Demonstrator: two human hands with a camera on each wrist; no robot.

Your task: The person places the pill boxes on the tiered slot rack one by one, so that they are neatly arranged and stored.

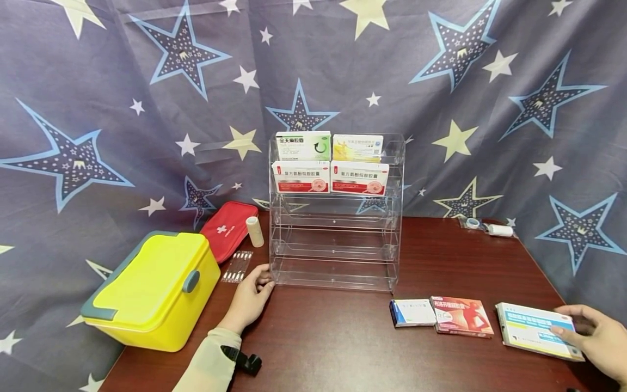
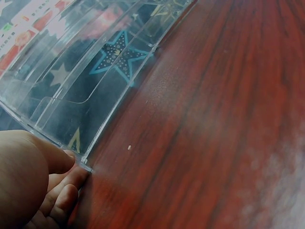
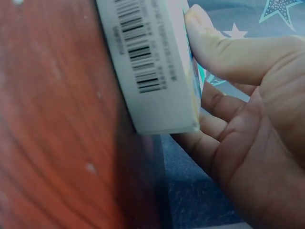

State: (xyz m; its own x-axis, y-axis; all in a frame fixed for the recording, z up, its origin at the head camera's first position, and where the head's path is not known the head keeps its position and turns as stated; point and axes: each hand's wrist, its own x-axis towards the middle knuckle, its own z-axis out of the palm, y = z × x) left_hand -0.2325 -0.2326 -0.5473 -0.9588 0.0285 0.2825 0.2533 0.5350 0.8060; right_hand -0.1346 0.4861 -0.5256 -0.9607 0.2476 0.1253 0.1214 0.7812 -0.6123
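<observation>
My left hand [image 1: 250, 298] holds the lower left front corner of a clear plastic display rack [image 1: 338, 282]. In the left wrist view the thumb [image 2: 59, 161] and fingers sit around that corner of the rack [image 2: 112, 114]. At the right, my right hand [image 1: 600, 337] grips the right end of a white, blue and yellow medicine box [image 1: 531, 330], thumb on its top face. The right wrist view shows the barcode side of this box [image 3: 147, 86] next to the hand [image 3: 257, 105]. A red medicine box [image 1: 462, 317] and a blue-white medicine box [image 1: 413, 313] lie to its left.
Several medicine boxes [image 1: 301, 177] stand on the rack's upper two tiers. At left are a yellow case [image 1: 152, 288], a red pouch [image 1: 227, 228], a beige roll [image 1: 254, 232] and a swab pack [image 1: 237, 266]. Small wrapped items [image 1: 498, 230] lie at the back right.
</observation>
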